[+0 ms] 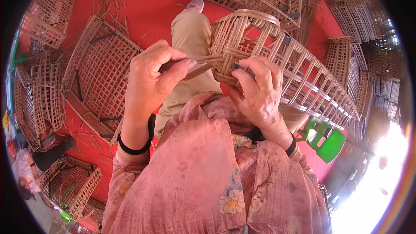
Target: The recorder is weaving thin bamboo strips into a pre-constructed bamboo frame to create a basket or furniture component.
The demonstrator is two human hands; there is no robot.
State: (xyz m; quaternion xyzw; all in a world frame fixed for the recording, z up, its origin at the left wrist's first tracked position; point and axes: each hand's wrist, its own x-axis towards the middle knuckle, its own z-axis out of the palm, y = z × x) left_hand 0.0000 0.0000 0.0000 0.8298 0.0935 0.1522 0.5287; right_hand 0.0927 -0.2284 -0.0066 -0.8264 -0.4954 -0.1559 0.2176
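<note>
Head view: red floor (147,8) (strewn with wicker frames (102,67)).

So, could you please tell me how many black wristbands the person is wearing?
2: one wristband on the left wrist, below the left hand, and one on the right wrist, below the right hand, partly hidden by the sleeve.
</note>
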